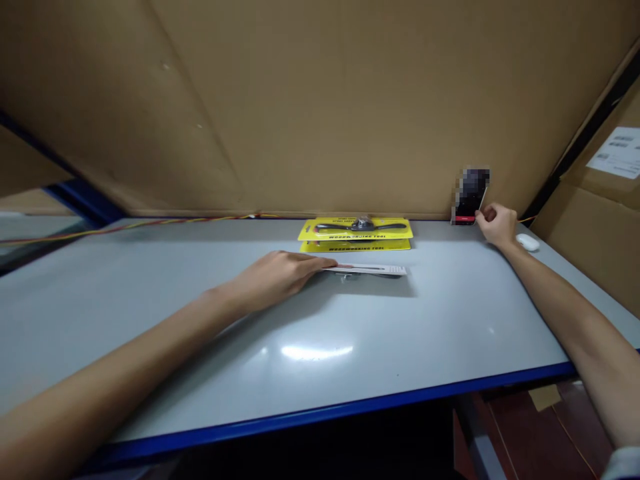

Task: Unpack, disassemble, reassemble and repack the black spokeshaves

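My left hand (280, 275) grips the left end of a flat blister pack (377, 269), its white printed back facing up and a clear bulge underneath. The pack is tilted nearly edge-on just above the table. Behind it lie yellow "Woodworking Tool" packs (390, 233), overlapping, the top one showing a black two-handled spokeshave (363, 225). Over at the right, my right hand (497, 225) pinches the lower right edge of a smartphone (471, 198), which stands upright near the cardboard wall. Its screen is partly blurred out.
The grey table (440, 333) has a blue front edge. Cardboard (320, 107) rises behind it, and a cardboard box (595, 227) with a white label borders the right. A small white rounded case (528, 243) lies by my right wrist. Red and yellow wires (165, 223) run along the back.
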The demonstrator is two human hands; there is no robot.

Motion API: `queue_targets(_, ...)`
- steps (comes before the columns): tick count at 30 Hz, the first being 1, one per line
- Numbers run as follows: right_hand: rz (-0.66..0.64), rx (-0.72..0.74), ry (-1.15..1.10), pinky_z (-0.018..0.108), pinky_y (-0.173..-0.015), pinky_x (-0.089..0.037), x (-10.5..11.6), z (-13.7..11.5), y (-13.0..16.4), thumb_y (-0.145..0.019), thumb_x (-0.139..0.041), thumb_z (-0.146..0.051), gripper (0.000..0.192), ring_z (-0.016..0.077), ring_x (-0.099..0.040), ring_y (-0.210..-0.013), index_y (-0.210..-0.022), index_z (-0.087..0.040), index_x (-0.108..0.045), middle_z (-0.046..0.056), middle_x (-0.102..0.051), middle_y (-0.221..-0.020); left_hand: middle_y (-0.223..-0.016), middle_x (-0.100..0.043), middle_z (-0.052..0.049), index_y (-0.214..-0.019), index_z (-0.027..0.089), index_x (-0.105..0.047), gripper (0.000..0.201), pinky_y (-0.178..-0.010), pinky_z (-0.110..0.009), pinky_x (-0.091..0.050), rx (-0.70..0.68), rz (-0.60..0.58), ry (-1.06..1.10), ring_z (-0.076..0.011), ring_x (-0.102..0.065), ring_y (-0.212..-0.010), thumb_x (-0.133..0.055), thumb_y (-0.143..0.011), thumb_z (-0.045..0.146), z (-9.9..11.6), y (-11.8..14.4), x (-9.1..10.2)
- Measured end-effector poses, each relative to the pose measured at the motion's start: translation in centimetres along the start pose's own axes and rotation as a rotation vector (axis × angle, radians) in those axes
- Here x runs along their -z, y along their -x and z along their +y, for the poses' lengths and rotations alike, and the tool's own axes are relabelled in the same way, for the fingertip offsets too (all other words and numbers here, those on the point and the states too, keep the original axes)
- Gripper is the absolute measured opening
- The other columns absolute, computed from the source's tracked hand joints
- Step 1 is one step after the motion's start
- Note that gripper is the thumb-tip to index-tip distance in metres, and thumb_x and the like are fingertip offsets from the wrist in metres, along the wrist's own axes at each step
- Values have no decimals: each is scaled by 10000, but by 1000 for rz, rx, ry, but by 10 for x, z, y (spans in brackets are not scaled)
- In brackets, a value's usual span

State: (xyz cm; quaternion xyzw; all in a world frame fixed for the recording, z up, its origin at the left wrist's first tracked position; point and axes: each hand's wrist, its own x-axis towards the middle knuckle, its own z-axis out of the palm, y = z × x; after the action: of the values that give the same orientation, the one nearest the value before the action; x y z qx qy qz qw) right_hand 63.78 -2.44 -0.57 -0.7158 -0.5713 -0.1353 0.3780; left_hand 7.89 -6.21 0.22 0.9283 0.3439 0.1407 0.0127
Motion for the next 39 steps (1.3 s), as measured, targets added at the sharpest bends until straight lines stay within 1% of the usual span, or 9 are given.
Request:
queue_targets(2, 16, -5, -42, 518, -940, -546, -2, -10, 1, -949, -610, -389, 319, 359, -712, -951, -1183, -207, -726, 157, -774, -982, -1217, -854, -87, -1341, 319, -825, 453, -872, -438, -685, 2, 24, -37, -268, -833, -961, -478, -1050, 323, 0, -2, 0)
queue_targets(5, 26, -64, -86, 576, -987, -542, -3, -23, 0, -956, -540, -327, 608, 393, -712, -1021, -1549, -189, -544, 173, -776, -1072, -1098, -867, -97, -1221, 309, -856, 449, -745, -406, -642, 30, 32, -129, -260, -813, -818, -456, -1094, 468, 0, -4, 1)
queue_targets(9, -35, -44, -54, 655, -1049, -520, 1, -29, -5, -963, -556, -341, 832, 459, -691, -1202, -1746, -213, -303, 224, -718, -1379, -986, -855, -118, -1049, 278, -854, 521, -699, -402, -587, 55, 27, -207, -270, -784, -752, -425, -1114, 566, 5, -6, 3)
queue_targets(12, -90, 1, 28, 721, -1073, -499, 5, -28, -6, -986, -581, -379, 870, 530, -648, -1309, -1785, -235, -267, 258, -594, -1573, -893, -826, -128, -913, 253, -819, 597, -701, -411, -585, 65, 54, -268, -282, -776, -754, -399, -1120, 624, 10, -7, 3)
queue_targets(16, -170, -12, 116, 759, -1036, -510, 6, -27, 1, -1013, -563, -406, 883, 558, -680, -1255, -1813, -248, -225, 282, -604, -1543, -869, -805, -128, -844, 237, -766, 632, -744, -422, -615, 45, 79, -304, -289, -784, -809, -355, -1131, 621, 16, -7, 3)
queue_targets(23, -208, 6, 157, 717, -1014, -535, 2, -29, 8, -1022, -526, -406, 890, 526, -705, -1223, -1826, -230, -186, 277, -636, -1548, -1234, -813, -152, -1283, 220, -775, 457, -945, -490, -656, -109, 32, -208, -301, -804, -1024, -390, -1084, 365, 22, -6, -3)
queue_targets(27, -228, -14, 235, 688, -999, -545, 3, -32, 1, -1051, -501, -430, 908, 482, -736, -1172, -1837, -267, -77, 258, -672, -1515, -1298, -796, -151, -1332, 216, -762, 442, -969, -465, -655, -113, 8, -169, -282, -801, -1035, -424, -1083, 354, 21, -7, -6)
queue_targets(33, -267, -37, 331, 673, -1029, -552, 4, -35, 1, -1083, -458, -488, 945, 477, -745, -1192, -1822, -230, 73, 282, -660, -1536, -1287, -802, -153, -1354, 205, -756, 467, -961, -469, -662, -113, -9, -204, -288, -803, -1029, -406, -1100, 383, 19, -7, -5)
queue_targets(39, -279, -70, 288, 726, -1045, -547, 4, -26, 17, -1069, -442, -506, 965, 511, -716, -1270, -1822, -218, 87, 279, -551, -1663, -1434, -757, -161, -1449, 192, -727, 534, -1040, -506, -648, -126, 0, -169, -321, -784, -1191, -369, -1091, 360, 16, -4, -6)
